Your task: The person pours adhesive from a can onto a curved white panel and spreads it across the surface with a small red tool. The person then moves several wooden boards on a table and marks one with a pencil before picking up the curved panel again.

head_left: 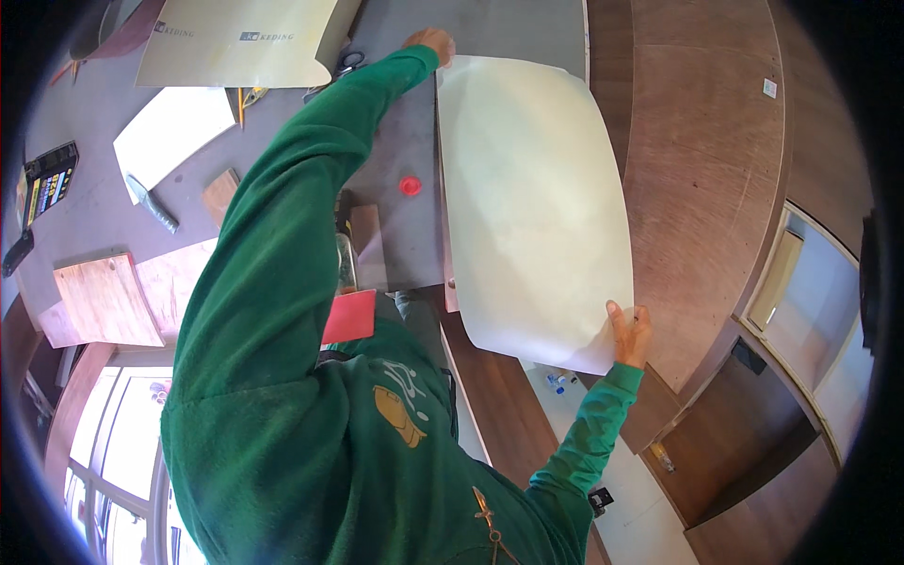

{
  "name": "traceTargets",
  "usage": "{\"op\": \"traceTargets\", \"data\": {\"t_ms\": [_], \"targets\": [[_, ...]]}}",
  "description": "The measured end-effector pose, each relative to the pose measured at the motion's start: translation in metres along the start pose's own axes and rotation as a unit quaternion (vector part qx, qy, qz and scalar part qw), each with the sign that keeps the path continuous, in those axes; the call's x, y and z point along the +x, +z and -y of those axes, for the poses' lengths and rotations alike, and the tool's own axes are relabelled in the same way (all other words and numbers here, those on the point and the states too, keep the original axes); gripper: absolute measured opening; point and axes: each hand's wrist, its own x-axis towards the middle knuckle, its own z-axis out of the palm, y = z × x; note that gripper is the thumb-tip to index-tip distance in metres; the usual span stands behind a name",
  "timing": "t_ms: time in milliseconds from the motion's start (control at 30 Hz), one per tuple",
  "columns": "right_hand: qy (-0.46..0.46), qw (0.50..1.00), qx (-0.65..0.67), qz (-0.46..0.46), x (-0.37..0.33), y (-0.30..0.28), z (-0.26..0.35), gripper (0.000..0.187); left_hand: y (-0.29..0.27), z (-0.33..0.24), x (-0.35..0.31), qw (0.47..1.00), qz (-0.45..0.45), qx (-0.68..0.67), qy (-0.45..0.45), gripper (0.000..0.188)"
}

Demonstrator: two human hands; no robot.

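A large cream sheet (537, 198), slightly curved, stretches between my two hands, its near end jutting past the edge of the grey worktop (405, 240). At its far left corner, my left hand (431, 44) is closed on the edge, the fingers partly hidden. My right hand (632, 334) grips the near right corner, thumb on top and the other fingers mostly behind. Just left of the sheet lies a small round red cap (410, 185) on the worktop.
Left on the worktop are a utility knife (153, 204), a white sheet (177, 132), wooden boards (108, 299) and a rolled cream sheet (235, 38). A red block (349, 317) sits by my body. Brown wood panels (706, 169) and an open cabinet (734, 433) stand right.
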Motion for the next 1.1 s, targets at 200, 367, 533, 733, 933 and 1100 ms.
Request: {"op": "traceTargets", "data": {"t_ms": [200, 367, 533, 733, 933, 1100], "targets": [[-0.003, 1.0, -0.007, -0.008, -0.002, 0.0, 0.006, 0.045, 0.001, -0.002, -0.002, 1.0, -0.01, -0.008, 0.002, 0.026], [0.004, 0.998, -0.048, -0.026, 0.0, 0.001, 0.001, 0.043, 0.006, -0.001, 0.001, 0.999, -0.029, -0.023, -0.022, 0.027], [0.029, 0.999, -0.037, -0.014, 0.01, 0.007, -0.013, 0.045, 0.004, 0.001, 0.001, 0.999, -0.019, -0.043, -0.005, 0.026], [0.02, 0.998, -0.054, -0.013, 0.01, 0.009, -0.015, 0.049, 0.002, -0.003, -0.005, 0.999, -0.022, -0.031, -0.025, 0.024], [0.002, 0.995, -0.1, -0.011, 0.018, 0.014, -0.014, 0.052, 0.001, -0.004, -0.004, 0.999, -0.006, -0.021, -0.024, 0.022], [0.04, 0.992, -0.118, 0.0, 0.027, 0.018, -0.01, 0.053, 0.003, -0.002, -0.004, 0.998, -0.016, -0.048, -0.027, 0.024]]}}
